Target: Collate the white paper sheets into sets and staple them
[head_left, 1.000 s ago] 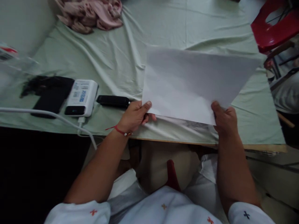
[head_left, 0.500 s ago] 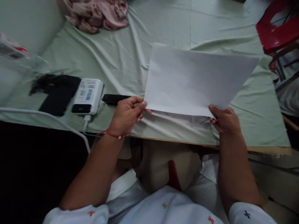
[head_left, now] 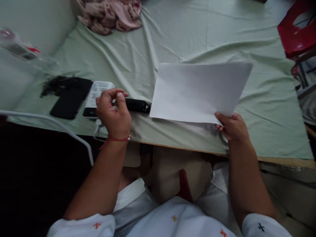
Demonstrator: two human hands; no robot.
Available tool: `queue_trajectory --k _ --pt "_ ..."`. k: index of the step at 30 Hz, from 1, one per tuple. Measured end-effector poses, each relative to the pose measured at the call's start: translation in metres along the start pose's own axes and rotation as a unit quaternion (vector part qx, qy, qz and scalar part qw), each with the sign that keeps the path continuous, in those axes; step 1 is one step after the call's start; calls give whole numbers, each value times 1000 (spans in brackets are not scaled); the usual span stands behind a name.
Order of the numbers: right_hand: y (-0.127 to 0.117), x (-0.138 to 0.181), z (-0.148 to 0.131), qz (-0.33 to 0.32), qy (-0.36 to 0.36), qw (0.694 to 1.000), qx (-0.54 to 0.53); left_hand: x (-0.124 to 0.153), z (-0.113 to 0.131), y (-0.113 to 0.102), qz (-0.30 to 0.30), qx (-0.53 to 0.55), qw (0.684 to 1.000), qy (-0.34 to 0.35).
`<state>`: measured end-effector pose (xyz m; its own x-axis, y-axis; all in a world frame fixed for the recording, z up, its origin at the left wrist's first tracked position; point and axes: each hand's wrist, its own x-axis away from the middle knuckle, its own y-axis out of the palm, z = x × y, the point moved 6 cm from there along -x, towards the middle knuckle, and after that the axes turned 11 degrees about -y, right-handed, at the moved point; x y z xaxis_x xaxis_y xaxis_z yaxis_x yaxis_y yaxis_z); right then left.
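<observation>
My right hand (head_left: pixel 232 126) pinches the near right corner of a blank white sheet of paper (head_left: pixel 199 92), which lies low over the pale green cloth (head_left: pixel 172 36). My left hand (head_left: pixel 113 110) is off the sheet and to its left. Its curled fingers close around the left end of a slim black object (head_left: pixel 138 105) that lies on the cloth. The hand partly hides a white power bank (head_left: pixel 97 93) just behind it. A red thread is tied around my left wrist.
A black phone (head_left: pixel 70 102) and a dark clump lie left of the power bank, with a white cable (head_left: pixel 61 126) running off the table edge. Pink crumpled fabric (head_left: pixel 111 14) sits at the back. A red chair (head_left: pixel 296 33) stands at the right.
My left hand let go of the sheet's near left corner and moved left onto the black object. The sheet dropped lower and flatter, held by my right hand alone.
</observation>
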<state>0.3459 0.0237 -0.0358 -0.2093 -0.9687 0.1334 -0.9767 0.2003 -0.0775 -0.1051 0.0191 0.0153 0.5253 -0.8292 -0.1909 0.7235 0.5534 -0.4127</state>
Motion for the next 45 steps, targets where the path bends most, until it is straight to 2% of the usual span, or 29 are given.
queue_trajectory --k 4,8,11,23,29,35,38,40,42,44,45 --pt "17 2 2 -30 -9 999 5 -6 -13 11 -13 -76 996 42" --pt "29 4 3 -34 -16 999 0 -8 -32 27 -89 -86 992 -7" --pt "32 5 2 -32 -18 999 1 -8 -36 28 -112 -93 989 -19" --pt "39 6 2 -8 -7 1000 -18 -1 -30 29 -116 -109 987 -5" --pt "40 4 1 -5 1 1000 -27 5 -27 37 -127 -147 981 -1" --pt "42 4 0 -7 -16 1000 -13 9 -28 41 -57 -205 977 -18" --pt "44 5 0 -5 -16 1000 -18 32 -11 42 -31 -182 981 50" --pt "45 6 0 -1 -11 1000 -20 65 12 41 -64 -153 976 140" --pt "44 7 -1 6 -5 1000 -21 110 36 32 -140 -109 954 241" --pt "42 9 -1 14 -4 1000 -13 163 52 10 -255 -54 901 346" --pt "40 10 -1 17 -6 1000 -9 185 54 -8 -302 -34 876 374"
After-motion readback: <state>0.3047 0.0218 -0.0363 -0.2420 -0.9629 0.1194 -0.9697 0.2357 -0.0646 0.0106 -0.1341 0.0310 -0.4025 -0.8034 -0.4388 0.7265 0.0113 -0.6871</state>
